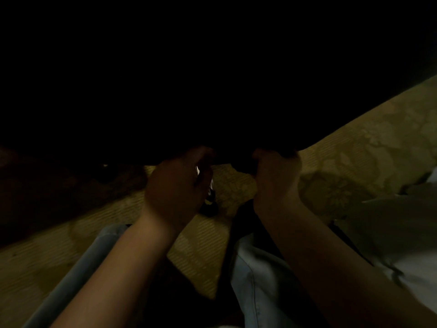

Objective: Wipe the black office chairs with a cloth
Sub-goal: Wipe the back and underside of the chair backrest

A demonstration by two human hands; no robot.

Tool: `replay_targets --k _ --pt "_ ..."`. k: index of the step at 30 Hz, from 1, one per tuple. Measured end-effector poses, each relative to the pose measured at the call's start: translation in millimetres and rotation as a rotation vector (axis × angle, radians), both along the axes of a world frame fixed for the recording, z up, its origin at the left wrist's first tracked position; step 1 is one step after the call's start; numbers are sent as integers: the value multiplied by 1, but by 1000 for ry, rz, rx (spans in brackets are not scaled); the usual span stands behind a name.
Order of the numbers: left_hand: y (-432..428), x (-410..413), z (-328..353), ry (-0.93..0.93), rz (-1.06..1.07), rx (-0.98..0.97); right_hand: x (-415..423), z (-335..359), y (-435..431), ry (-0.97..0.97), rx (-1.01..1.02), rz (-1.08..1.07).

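Observation:
A black chair [212,79] fills the upper part of the view as one dark mass, and its shape is lost in shadow. My left hand [177,185] is below its lower edge, fingers curled around a small shiny metal part [210,189]. My right hand [276,178] is beside it on the right, its fingers curled over the chair's dark lower edge. No cloth can be made out in the dim light.
Yellow patterned carpet [354,162] covers the floor below and to the right. My legs in light blue jeans [255,280] are at the bottom. A white garment [402,221] lies at the right edge. The left side is in dark shadow.

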State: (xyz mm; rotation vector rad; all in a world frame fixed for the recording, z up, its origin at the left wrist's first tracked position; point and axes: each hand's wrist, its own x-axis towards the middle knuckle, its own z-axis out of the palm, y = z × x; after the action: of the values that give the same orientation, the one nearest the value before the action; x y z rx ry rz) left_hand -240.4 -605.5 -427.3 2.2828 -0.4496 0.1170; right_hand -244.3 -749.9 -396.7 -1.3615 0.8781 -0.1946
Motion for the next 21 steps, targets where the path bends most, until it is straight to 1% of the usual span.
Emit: replay_targets --k 1,3,5,8,10,12,16,17,19,21 --pt "0 -1 -1 -20 3 17 -3 6 2 -63 -71 41" --pt "1 -1 -2 -28 17 22 -7 16 4 -130 -186 83" --pt "2 -1 -5 -23 19 1 -10 22 3 -198 -210 112" --pt "-2 -3 -3 -50 24 5 -10 23 4 -232 -191 124" --pt "-2 -2 0 -30 33 -15 -10 18 8 -228 -236 112" --pt "-2 -3 1 -12 33 6 -10 10 9 -185 -248 89" --pt "-2 -2 5 74 13 -24 -2 -16 8 -45 -141 20" --pt "-2 -2 5 83 2 -28 0 -19 10 -41 -106 -1" --pt "-1 -2 6 84 -23 -10 2 -26 8 -13 35 -9" --pt "0 -3 7 89 -35 2 0 -29 8 78 -18 16"
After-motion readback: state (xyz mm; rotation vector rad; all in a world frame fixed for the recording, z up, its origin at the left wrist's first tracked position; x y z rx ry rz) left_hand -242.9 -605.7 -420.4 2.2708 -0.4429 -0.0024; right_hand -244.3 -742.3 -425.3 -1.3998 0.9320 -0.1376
